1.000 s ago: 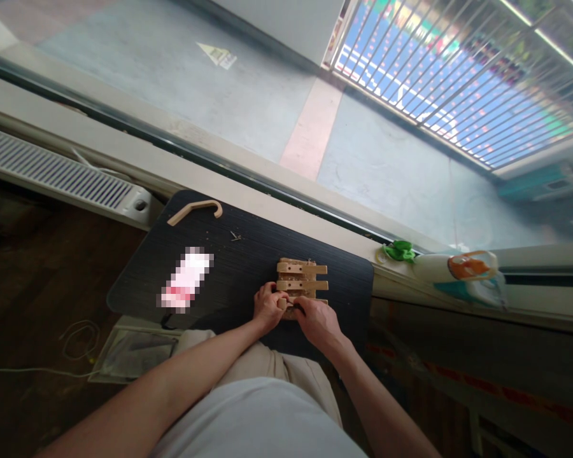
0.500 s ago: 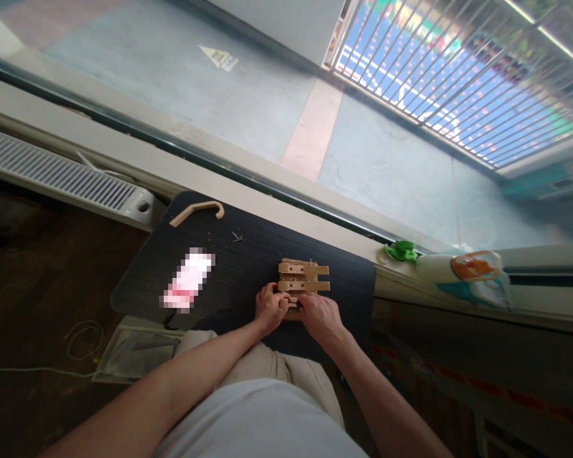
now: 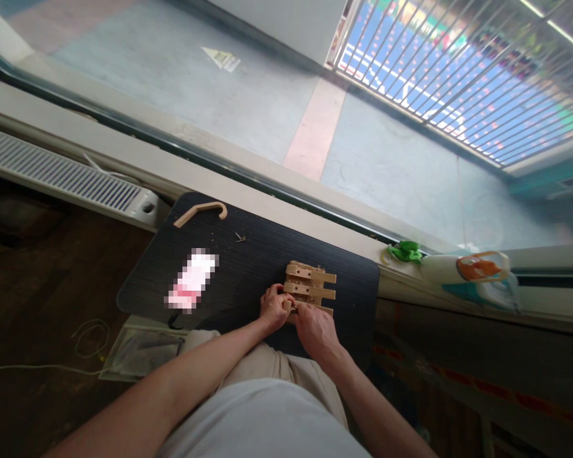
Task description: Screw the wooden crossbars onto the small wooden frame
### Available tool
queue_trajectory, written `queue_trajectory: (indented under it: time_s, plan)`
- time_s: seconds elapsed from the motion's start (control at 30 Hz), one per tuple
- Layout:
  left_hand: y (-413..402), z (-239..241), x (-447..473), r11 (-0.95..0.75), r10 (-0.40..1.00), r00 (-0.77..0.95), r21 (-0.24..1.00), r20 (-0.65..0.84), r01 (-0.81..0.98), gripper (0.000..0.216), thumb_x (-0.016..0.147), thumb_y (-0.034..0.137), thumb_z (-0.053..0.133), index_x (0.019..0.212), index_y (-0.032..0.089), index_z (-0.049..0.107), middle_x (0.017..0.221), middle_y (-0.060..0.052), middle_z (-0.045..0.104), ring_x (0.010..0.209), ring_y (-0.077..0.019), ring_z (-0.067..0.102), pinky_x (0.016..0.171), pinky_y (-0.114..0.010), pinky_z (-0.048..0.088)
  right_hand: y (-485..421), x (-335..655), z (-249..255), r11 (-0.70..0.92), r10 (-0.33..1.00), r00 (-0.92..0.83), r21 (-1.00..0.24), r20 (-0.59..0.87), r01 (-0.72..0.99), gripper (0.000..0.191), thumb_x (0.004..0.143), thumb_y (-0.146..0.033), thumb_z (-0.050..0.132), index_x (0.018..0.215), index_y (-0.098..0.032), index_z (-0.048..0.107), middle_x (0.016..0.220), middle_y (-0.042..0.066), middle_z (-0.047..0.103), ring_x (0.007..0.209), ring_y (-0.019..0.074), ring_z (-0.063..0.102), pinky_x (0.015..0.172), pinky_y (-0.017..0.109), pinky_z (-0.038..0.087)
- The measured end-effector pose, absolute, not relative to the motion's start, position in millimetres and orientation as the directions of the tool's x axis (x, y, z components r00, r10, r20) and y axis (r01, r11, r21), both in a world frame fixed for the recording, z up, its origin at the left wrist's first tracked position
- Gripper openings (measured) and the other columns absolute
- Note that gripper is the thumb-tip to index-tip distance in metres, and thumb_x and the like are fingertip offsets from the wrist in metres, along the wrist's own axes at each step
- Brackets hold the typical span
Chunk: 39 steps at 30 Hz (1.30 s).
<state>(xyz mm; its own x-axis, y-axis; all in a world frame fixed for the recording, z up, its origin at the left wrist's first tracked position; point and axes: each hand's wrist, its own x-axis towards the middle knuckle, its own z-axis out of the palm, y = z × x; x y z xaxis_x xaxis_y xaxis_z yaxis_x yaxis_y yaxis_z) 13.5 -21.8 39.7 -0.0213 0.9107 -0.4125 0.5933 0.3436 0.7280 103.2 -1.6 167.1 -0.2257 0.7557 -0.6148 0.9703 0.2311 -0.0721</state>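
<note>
Three pale wooden strips (image 3: pixel 310 275) lie side by side across a rough brown wooden piece (image 3: pixel 293 267) on the dark table. Dark round holes show in the two farther strips. With its fingers closed, my left hand (image 3: pixel 273 310) grips the left end of the nearest strip (image 3: pixel 287 306). Over the middle of that same strip is my right hand (image 3: pixel 318 327), its fingers pinched together close to the left fingertips. Whatever the right fingers hold is too small and covered to make out.
On the dark table (image 3: pixel 248 273) lie a hooked wooden piece (image 3: pixel 200 209), several small metal screws or nails (image 3: pixel 240 238) and a blurred-out phone-like object (image 3: pixel 192 280). A radiator (image 3: pixel 76 168) stands left. The sill holds a green item (image 3: pixel 407 250) and a white package (image 3: pixel 482 273).
My right hand has shifted left along the nearest strip, and that strip's right end now shows beyond it. My left hand keeps its place at the strip's left end.
</note>
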Motion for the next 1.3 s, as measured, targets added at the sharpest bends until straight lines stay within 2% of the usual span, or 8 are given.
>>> queue_trajectory:
  time_s: [0.2, 0.33, 0.5, 0.83, 1.0, 1.13, 1.3]
  plan:
    - [-20, 42, 12, 0.327, 0.916, -0.013, 0.729, -0.400, 0.601, 0.009, 0.064, 0.026, 0.060, 0.069, 0.028, 0.068, 0.107, 0.000, 0.048, 0.102, -0.0191, 0.044, 0.088, -0.033, 0.033, 2, 113, 164, 0.136, 0.776, -0.127, -0.032, -0.618, 0.990, 0.025, 0.085, -0.030, 0.036, 0.086, -0.019, 0.059, 0.083, 0.005, 0.066, 0.079, 0.0162, 0.061, 0.066, 0.024, 0.039]
    - [-20, 43, 12, 0.316, 0.922, -0.014, 0.729, -0.387, 0.607, 0.009, 0.063, 0.028, 0.062, 0.071, 0.027, 0.068, 0.107, 0.000, 0.049, 0.102, -0.0189, 0.044, 0.089, -0.033, 0.032, 13, 109, 178, 0.249, 0.731, -0.175, 0.018, -0.660, 0.968, 0.022, 0.084, -0.026, 0.039, 0.088, -0.021, 0.059, 0.087, 0.006, 0.065, 0.082, 0.0156, 0.060, 0.067, 0.024, 0.039]
    - [-21, 43, 12, 0.302, 0.930, -0.021, 0.729, -0.368, 0.614, 0.009, 0.065, 0.027, 0.061, 0.072, 0.027, 0.068, 0.108, -0.001, 0.049, 0.102, -0.0186, 0.043, 0.089, -0.033, 0.032, 22, 101, 186, 0.367, 0.710, -0.238, 0.059, -0.662, 0.929, 0.027, 0.084, -0.014, 0.036, 0.089, -0.021, 0.061, 0.091, 0.008, 0.064, 0.082, 0.0165, 0.060, 0.064, 0.024, 0.040]
    - [-20, 44, 11, 0.301, 0.926, -0.008, 0.723, -0.379, 0.622, 0.010, 0.067, 0.026, 0.059, 0.072, 0.027, 0.068, 0.109, 0.000, 0.049, 0.103, -0.0193, 0.044, 0.089, -0.033, 0.033, 13, 105, 169, 0.305, 0.739, -0.203, 0.051, -0.642, 0.951, 0.022, 0.085, -0.020, 0.038, 0.081, -0.016, 0.059, 0.082, 0.008, 0.066, 0.076, 0.0169, 0.062, 0.066, 0.026, 0.043]
    - [-21, 43, 12, 0.296, 0.929, -0.013, 0.721, -0.370, 0.626, 0.012, 0.067, 0.028, 0.059, 0.074, 0.027, 0.068, 0.108, -0.001, 0.050, 0.101, -0.0194, 0.045, 0.087, -0.033, 0.034, 20, 104, 184, 0.379, 0.711, -0.268, 0.033, -0.650, 0.925, 0.023, 0.084, -0.016, 0.037, 0.095, -0.022, 0.057, 0.090, 0.007, 0.064, 0.080, 0.0170, 0.061, 0.065, 0.026, 0.043]
    - [-21, 42, 12, 0.290, 0.931, -0.012, 0.719, -0.366, 0.631, 0.012, 0.067, 0.026, 0.058, 0.073, 0.027, 0.068, 0.107, -0.001, 0.050, 0.101, -0.0190, 0.045, 0.087, -0.033, 0.034, 24, 106, 188, 0.420, 0.673, -0.282, 0.039, -0.684, 0.907, 0.026, 0.085, -0.015, 0.035, 0.091, -0.022, 0.060, 0.092, 0.006, 0.063, 0.083, 0.0180, 0.061, 0.064, 0.027, 0.043]
    - [-20, 43, 12, 0.296, 0.926, -0.005, 0.719, -0.377, 0.628, 0.012, 0.067, 0.026, 0.058, 0.073, 0.026, 0.068, 0.107, -0.001, 0.049, 0.102, -0.0191, 0.044, 0.088, -0.032, 0.033, 19, 108, 179, 0.353, 0.678, -0.239, 0.023, -0.695, 0.935, 0.026, 0.084, -0.014, 0.036, 0.089, -0.021, 0.061, 0.087, 0.006, 0.065, 0.081, 0.0171, 0.061, 0.066, 0.027, 0.043]
